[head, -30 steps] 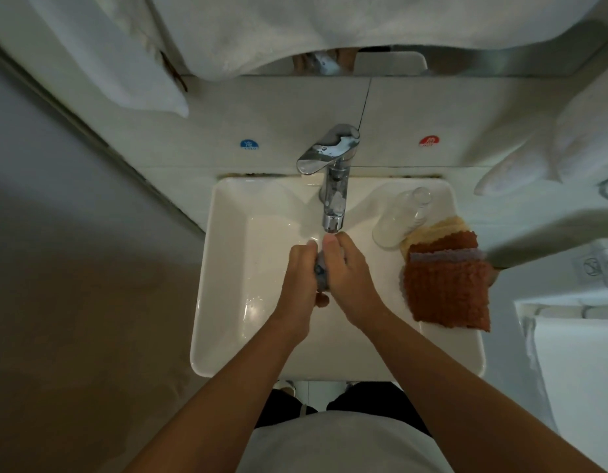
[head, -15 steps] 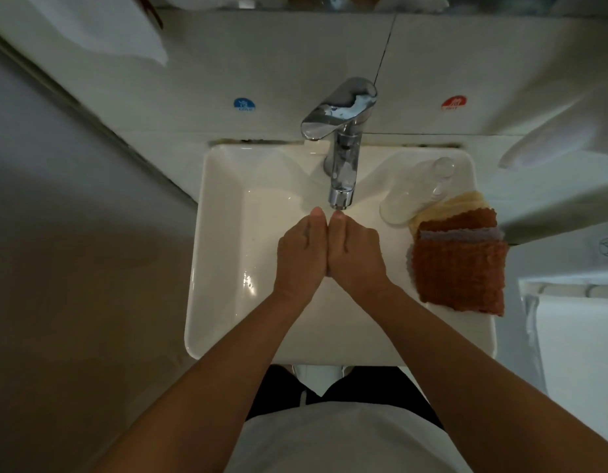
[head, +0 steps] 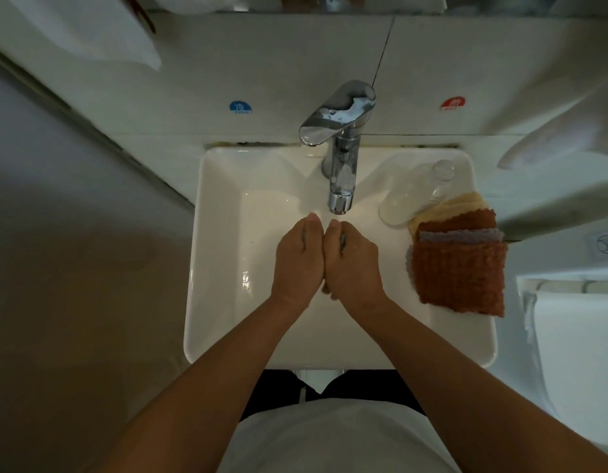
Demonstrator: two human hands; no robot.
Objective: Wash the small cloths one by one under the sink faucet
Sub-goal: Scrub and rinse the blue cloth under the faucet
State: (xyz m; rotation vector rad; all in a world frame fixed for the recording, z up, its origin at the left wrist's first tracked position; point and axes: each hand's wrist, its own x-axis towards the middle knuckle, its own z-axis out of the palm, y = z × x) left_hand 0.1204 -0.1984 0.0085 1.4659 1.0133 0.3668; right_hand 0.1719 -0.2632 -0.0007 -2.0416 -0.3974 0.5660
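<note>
Both hands — left hand (head: 297, 259), right hand (head: 352, 261) — are curled and pressed side by side just below the faucet (head: 340, 172) spout, over the sink (head: 220, 254). A small grey cloth (head: 342, 241) shows only as slivers between the fingers. Waiting cloths (head: 459, 264) are stacked on the sink's right rim, beside a clear bottle (head: 415, 194). Risk: stack overhangs the rim — a nudge could drop it.

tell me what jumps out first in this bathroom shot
Two hands, left hand and right hand, are pressed together in the white sink below the chrome faucet, a gray cloth barely showing between the fingers. A stack of cloths, rust-brown on top, sits on the sink's right rim.
</note>
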